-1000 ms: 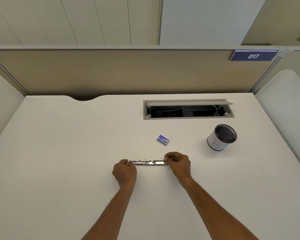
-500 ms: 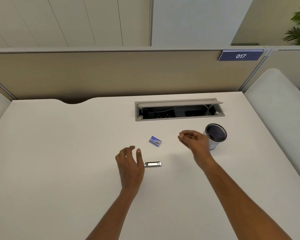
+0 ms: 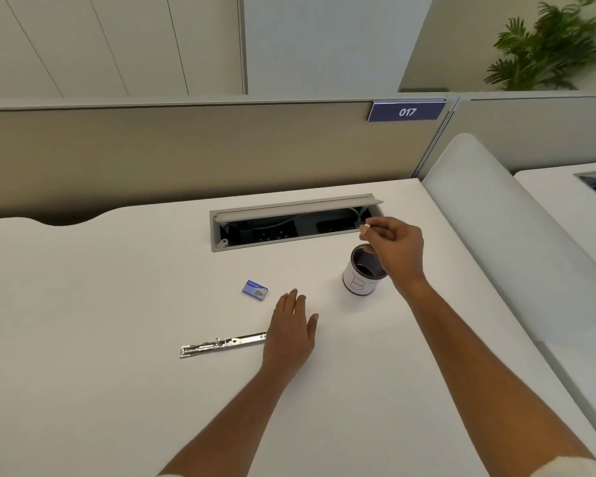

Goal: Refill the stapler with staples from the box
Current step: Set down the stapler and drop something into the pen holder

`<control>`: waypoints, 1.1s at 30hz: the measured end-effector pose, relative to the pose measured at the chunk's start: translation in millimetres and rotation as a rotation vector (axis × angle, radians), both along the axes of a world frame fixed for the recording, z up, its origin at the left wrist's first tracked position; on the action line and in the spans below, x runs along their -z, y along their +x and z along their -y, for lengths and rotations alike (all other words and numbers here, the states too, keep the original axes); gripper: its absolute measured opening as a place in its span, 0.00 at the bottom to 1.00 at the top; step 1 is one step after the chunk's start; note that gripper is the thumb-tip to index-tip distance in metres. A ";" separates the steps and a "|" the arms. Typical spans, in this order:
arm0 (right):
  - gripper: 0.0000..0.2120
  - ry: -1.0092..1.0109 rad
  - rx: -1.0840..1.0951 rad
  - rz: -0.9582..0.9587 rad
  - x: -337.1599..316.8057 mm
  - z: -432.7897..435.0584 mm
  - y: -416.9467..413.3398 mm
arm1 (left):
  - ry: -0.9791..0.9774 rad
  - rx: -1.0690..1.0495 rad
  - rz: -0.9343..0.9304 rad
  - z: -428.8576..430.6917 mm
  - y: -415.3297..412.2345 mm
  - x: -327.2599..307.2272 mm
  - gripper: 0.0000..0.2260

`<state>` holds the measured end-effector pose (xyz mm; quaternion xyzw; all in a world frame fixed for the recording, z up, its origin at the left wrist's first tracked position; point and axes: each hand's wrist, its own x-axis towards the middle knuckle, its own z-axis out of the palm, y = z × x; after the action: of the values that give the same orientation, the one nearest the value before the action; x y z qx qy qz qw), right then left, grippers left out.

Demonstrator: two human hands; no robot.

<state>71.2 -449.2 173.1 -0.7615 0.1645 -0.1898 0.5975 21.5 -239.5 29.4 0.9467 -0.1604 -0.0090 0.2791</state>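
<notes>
The metal stapler (image 3: 221, 344) lies opened out flat on the white desk (image 3: 100, 304). My left hand (image 3: 291, 333) rests palm down over its right end, fingers spread. A small blue staple box (image 3: 255, 289) sits shut just beyond that hand. My right hand (image 3: 394, 247) hovers above the white cup (image 3: 362, 273), pinching a small silvery piece (image 3: 367, 228) between thumb and fingers; it looks like a strip of staples, but it is too small to be sure.
An open cable tray (image 3: 295, 222) is set into the desk behind the cup. A beige partition (image 3: 186, 149) with a "017" sign (image 3: 406, 111) closes the back. A white divider (image 3: 496, 235) borders the right side.
My right hand left the stapler and rose to above the cup, a small piece now visible in its pinch. My left hand let go and shifted to the stapler's right end. The camera turned right.
</notes>
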 end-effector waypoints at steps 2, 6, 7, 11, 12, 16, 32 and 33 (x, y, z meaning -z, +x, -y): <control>0.09 -0.035 0.026 -0.016 2.4 12.2 0.7 | 0.067 0.038 -0.036 7.7 1.0 10.4 0.24; 0.08 -0.168 0.052 -0.065 13.8 28.6 1.5 | 0.163 0.105 -0.033 11.9 -0.8 25.3 0.26; 0.08 -0.211 0.059 -0.077 17.3 32.3 1.4 | 0.177 0.113 -0.030 12.9 -2.5 27.9 0.26; 0.05 -0.354 0.067 -0.123 31.8 45.2 1.4 | 0.173 0.096 0.003 15.4 -7.8 32.6 0.29; 0.05 -0.376 0.068 -0.132 35.5 47.4 1.8 | 0.166 0.094 0.012 15.9 -8.2 32.7 0.30; 0.06 -0.470 0.043 -0.198 49.2 51.9 4.1 | 0.153 0.084 0.028 15.9 -8.6 34.6 0.29; 0.08 -0.567 -0.018 -0.278 66.2 57.7 6.2 | 0.145 0.067 0.037 14.7 -6.6 42.9 0.27; 0.08 -0.560 -0.015 -0.274 65.9 57.8 5.9 | 0.142 0.066 0.039 15.0 -6.9 42.9 0.27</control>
<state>77.1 -507.0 107.2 -0.9162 0.1792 -0.1192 0.3381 14.6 -254.5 -13.4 0.9583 -0.1958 -0.0109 0.2078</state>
